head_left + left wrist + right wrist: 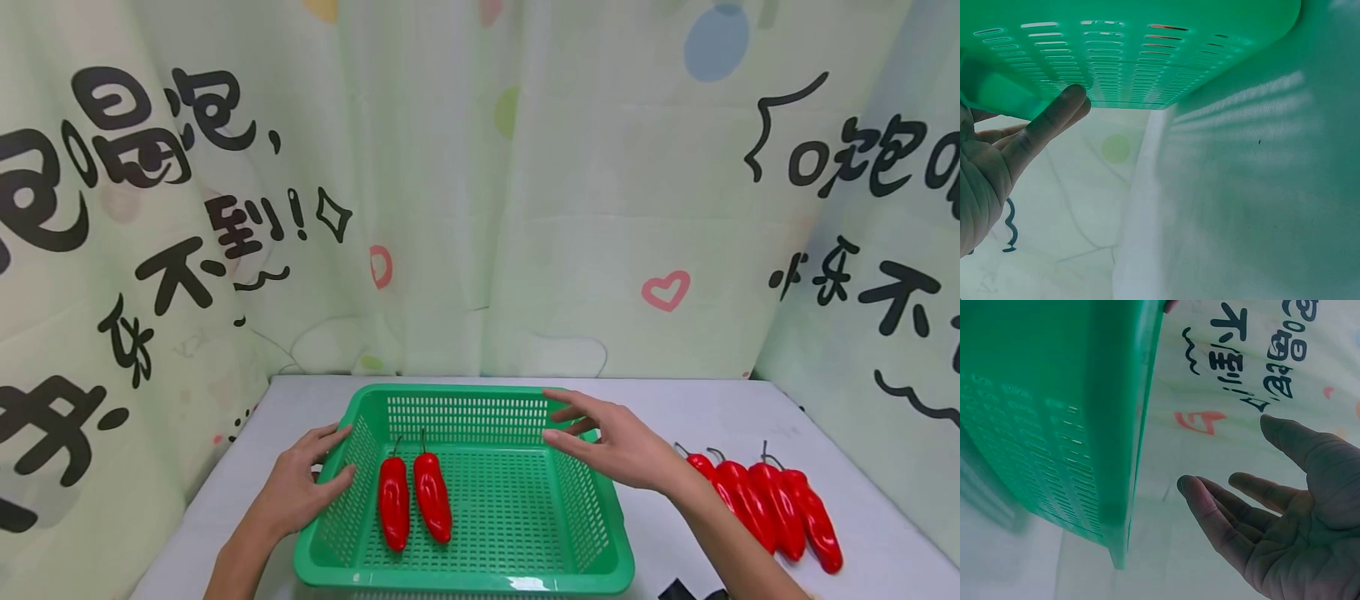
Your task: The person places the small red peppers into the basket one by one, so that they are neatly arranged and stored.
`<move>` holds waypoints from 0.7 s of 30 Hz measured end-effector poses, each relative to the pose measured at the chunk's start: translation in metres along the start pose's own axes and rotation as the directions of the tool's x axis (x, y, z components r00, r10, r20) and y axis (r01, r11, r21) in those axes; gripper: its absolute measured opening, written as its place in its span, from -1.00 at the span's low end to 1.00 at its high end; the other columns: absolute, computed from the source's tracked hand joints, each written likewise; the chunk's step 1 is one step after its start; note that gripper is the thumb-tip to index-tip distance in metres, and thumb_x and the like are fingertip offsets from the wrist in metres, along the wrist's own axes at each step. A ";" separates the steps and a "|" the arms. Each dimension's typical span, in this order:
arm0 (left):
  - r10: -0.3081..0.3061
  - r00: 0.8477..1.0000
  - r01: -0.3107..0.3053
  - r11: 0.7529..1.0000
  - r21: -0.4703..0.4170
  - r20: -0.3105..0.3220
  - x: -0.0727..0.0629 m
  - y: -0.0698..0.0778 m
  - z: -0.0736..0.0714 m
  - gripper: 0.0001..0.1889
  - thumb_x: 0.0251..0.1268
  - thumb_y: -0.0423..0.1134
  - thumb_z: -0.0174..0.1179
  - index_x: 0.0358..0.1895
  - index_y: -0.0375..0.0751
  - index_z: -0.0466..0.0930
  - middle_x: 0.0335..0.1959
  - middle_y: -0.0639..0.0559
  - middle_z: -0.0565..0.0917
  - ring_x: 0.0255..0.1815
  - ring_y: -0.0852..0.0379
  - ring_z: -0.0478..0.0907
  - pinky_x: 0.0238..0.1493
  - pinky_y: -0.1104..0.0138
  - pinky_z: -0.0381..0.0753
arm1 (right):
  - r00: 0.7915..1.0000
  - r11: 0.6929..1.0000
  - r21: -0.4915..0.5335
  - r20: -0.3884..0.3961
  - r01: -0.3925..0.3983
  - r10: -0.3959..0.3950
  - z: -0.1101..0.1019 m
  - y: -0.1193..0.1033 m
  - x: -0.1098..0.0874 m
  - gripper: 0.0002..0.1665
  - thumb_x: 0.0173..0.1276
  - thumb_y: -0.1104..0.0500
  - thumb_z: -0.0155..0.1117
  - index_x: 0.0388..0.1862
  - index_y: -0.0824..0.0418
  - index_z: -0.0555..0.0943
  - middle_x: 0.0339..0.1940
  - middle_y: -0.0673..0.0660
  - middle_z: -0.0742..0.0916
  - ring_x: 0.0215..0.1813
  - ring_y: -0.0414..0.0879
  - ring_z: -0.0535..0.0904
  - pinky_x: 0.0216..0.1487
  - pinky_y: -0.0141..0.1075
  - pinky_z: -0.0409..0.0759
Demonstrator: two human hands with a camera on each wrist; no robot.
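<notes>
A green plastic basket (465,583) with slotted walls sits on the table. Two glossy red chili peppers (393,504) lie side by side in its left half, stems pointing away from me. At the basket's left rim is my left hand (303,479), thumb and fingers spread and extended; whether it bears on the rim is unclear. The left wrist view has this hand (1004,147) beside the slotted outer wall. My right hand (611,437) hovers over the far right corner, fingers loosely extended. The right wrist view shows that hand (1291,519) empty, apart from the basket rim (1113,456).
Several more red chili peppers (776,508) lie in a row on the white table (720,408), right of the basket, partly behind my right forearm. A black object (677,590) shows at the bottom edge. Pale printed curtains (480,208) surround the table's back and sides.
</notes>
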State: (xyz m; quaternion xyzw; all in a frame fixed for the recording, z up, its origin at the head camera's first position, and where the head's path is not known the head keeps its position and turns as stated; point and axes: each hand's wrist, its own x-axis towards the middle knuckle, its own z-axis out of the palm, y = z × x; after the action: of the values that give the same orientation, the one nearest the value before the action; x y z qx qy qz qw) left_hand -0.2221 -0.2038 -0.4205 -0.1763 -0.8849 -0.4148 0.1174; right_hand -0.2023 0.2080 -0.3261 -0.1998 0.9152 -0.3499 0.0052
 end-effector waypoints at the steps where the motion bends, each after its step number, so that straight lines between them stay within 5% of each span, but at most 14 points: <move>1: -0.002 1.000 0.002 1.000 0.000 0.000 0.000 0.000 0.000 -0.43 0.30 -0.32 0.33 0.36 -0.45 0.50 0.33 -0.44 0.48 -0.01 -0.21 0.71 -0.19 0.14 0.79 | 1.000 1.000 0.000 -0.001 0.000 0.000 0.000 0.001 -0.001 -0.24 0.46 -0.15 0.32 0.52 0.11 0.41 0.15 0.08 0.72 0.11 -0.01 0.69 0.08 0.01 0.68; 21: -0.008 1.000 0.008 1.000 -0.001 -0.003 0.001 -0.001 0.000 -0.43 0.30 -0.32 0.34 0.36 -0.44 0.51 0.33 -0.43 0.48 -0.03 -0.21 0.71 -0.20 0.15 0.78 | 0.999 0.999 0.023 -0.025 -0.038 0.039 -0.005 0.021 -0.018 -0.26 0.46 -0.09 0.33 0.51 0.16 0.41 0.21 0.19 0.71 0.11 0.02 0.70 -0.03 -0.19 0.70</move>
State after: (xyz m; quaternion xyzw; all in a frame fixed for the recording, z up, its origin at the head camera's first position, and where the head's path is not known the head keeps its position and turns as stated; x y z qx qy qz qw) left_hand -0.2230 -0.2041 -0.4210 -0.1725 -0.8852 -0.4159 0.1170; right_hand -0.1943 0.2318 -0.3387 -0.1776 0.9148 -0.3627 0.0023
